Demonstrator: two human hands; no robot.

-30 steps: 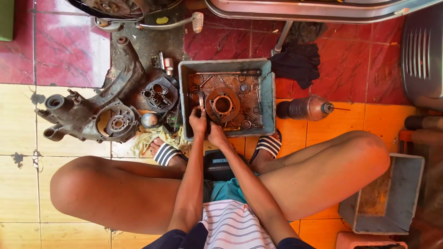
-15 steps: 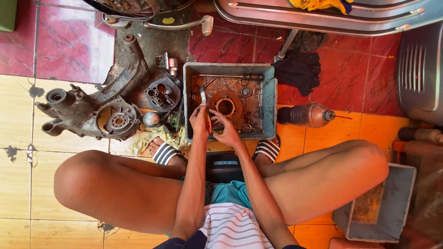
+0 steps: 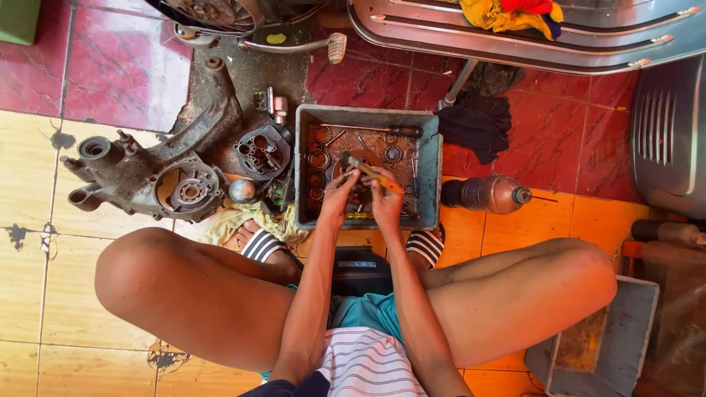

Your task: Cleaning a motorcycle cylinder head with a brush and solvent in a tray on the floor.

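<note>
I sit cross-legged on a tiled floor over a grey tray point(image 3: 430, 165) holding oily engine parts, rings and tools. My left hand point(image 3: 340, 192) and my right hand point(image 3: 383, 200) meet above the tray's near half. My right hand grips a brush or tool with a yellow-orange handle point(image 3: 370, 171) that points up-left over a round metal part point(image 3: 360, 163) in the tray. My left hand's fingers touch that tool's far end and the part beneath; what they hold is hidden.
A greasy engine casing point(image 3: 154, 176) lies left of the tray, with a cylinder piece point(image 3: 262, 151) and a metal ball point(image 3: 242, 190) beside it. A brown bottle point(image 3: 485, 194) lies right. A black rag point(image 3: 479, 125), a second grey tray point(image 3: 607, 345) and a scooter body point(image 3: 529, 37) surround me.
My view has shifted, so the tray sits lower and more central. Both hands stayed together over the tray; the yellow-handled tool now shows angled up-left between them.
</note>
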